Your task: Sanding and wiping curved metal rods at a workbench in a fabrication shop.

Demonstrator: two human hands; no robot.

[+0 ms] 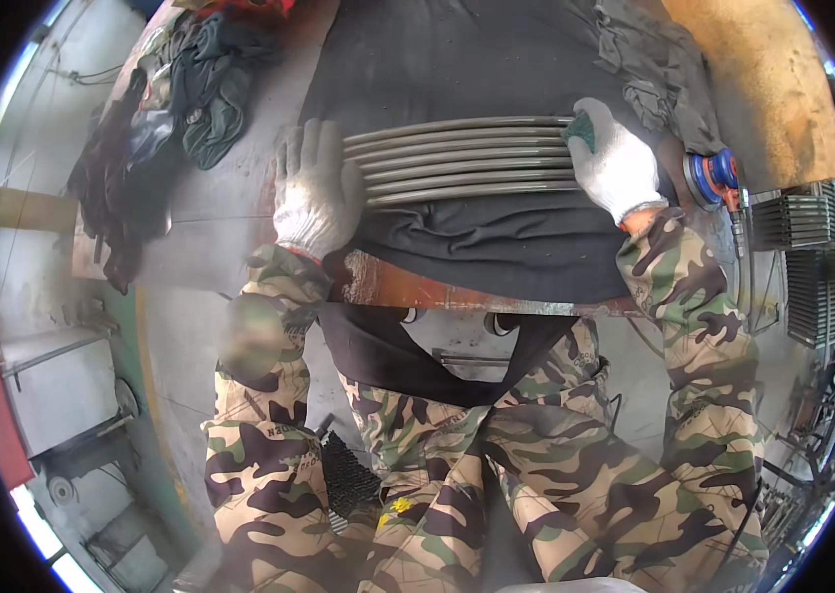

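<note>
A row of several slim grey metal tubes (467,160) lies side by side, left to right, on a black cloth. My left hand (317,188), in a white knit glove, stands at their left ends, with its fingers stretched out and its palm side against or close to them. At the right ends is my right hand (617,163), gloved the same way. Its fingers are slightly bent and parted from the thumb, and a green palm coating shows between them. Whether it presses on the tube ends I cannot tell.
The black cloth (437,59) covers the metal table (408,285). Blue-and-orange power sander (712,180) sits right of my right hand. Crumpled grey cloth (660,74) and dark rags (212,94) lie at the back. Stacked metal bars (813,287) stand at the right.
</note>
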